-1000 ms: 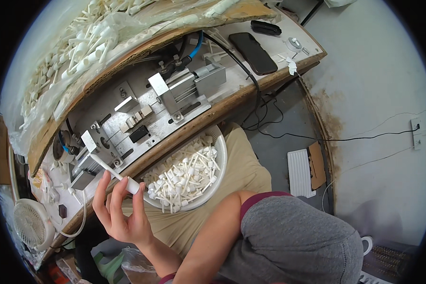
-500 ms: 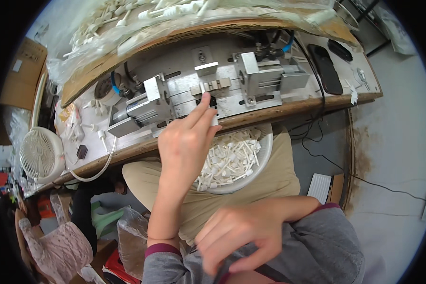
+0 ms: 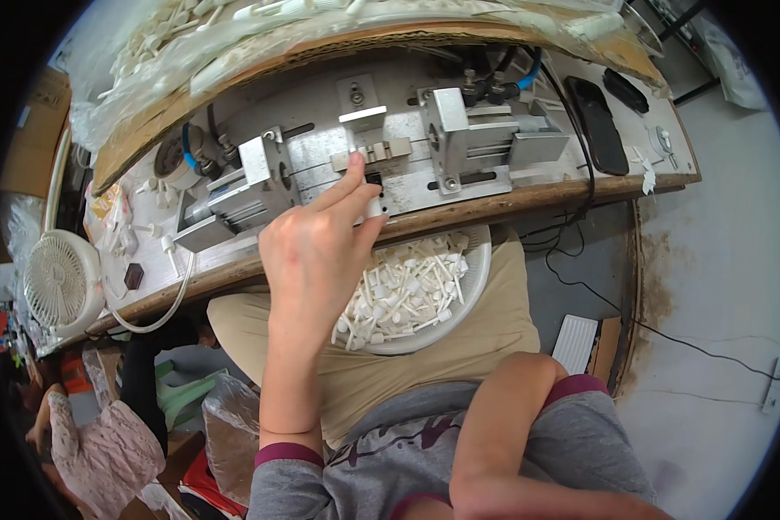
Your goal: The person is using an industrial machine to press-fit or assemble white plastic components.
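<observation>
My left hand [image 3: 316, 238] reaches over the bench edge to the metal jig. Its index fingertip rests on a small slotted block [image 3: 388, 152] in the middle of the jig. Between the thumb and the other fingers is a white plastic piece [image 3: 374, 207], mostly covered by the hand. Metal clamp units stand on either side of the block, a left one [image 3: 256, 186] and a right one [image 3: 468, 134]. My right arm [image 3: 503, 416] is bent down at the lower edge, where the fingers of that hand cannot be seen.
A white basket [image 3: 481, 286] of small white plastic sticks and caps sits in my lap. Cardboard [image 3: 321, 54] with more white parts overhangs the bench. A white fan [image 3: 61, 282] stands left, a black phone [image 3: 596, 126] lies right, and cables hang near the bench edge.
My right hand has moved from in front of my chest down to the lower edge. My left hand keeps its place at the block; the whole view has shifted slightly.
</observation>
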Tool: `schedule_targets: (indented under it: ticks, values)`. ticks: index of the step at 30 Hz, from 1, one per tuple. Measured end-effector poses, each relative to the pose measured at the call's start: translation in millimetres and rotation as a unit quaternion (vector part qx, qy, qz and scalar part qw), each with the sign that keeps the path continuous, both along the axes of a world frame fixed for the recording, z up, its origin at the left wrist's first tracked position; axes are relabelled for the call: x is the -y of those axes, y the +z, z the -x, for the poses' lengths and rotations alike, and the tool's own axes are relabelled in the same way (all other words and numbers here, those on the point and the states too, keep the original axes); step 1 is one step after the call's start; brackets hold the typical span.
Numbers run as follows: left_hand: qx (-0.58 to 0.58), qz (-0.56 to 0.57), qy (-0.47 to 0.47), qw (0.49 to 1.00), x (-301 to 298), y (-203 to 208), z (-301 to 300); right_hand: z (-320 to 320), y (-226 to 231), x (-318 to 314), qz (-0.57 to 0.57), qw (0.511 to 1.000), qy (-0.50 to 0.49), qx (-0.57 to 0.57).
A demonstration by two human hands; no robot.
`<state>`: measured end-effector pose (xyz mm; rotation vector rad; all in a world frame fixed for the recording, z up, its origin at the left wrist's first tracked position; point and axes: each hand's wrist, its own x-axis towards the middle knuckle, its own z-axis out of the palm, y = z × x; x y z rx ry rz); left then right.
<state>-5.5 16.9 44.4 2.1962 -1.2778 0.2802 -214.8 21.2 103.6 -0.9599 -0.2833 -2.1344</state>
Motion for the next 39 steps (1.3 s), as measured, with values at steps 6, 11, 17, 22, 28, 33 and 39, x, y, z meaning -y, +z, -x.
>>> schedule_targets:
  ticks: [6,11,17,22,28,33,39]
  values:
    - [-0.007,-0.002,-0.003,1.000,-2.3,1.0,-2.3,-9.2,-14.1,-4.9,0.058,0.981,-0.180,-0.038]
    - [-0.016,0.015,-0.023,1.000,0.9,-2.0,-1.7,-19.1,-20.4,21.5,0.121,0.909,-0.394,-0.061]
    - [-0.058,-0.012,-0.110,0.992,-25.4,3.7,7.4,-14.9,-28.7,170.1,0.231,0.853,-0.354,-0.306]
    - [-0.091,-0.086,-0.186,0.975,-52.7,8.9,17.3,-0.5,-85.7,316.4,0.001,0.661,-0.408,-0.630]
    - [-0.030,0.100,-0.174,0.979,-42.5,54.1,-21.8,-5.1,-107.1,385.7,-0.209,0.560,-0.242,-0.764]
    - [0.075,0.205,-0.026,0.975,-0.8,103.4,-71.3,-14.0,-120.8,389.8,-0.147,0.535,-0.322,-0.767]
    - [0.082,0.098,0.041,0.991,43.8,104.4,-111.5,-14.3,-119.4,397.9,-0.196,0.501,-0.317,-0.781]
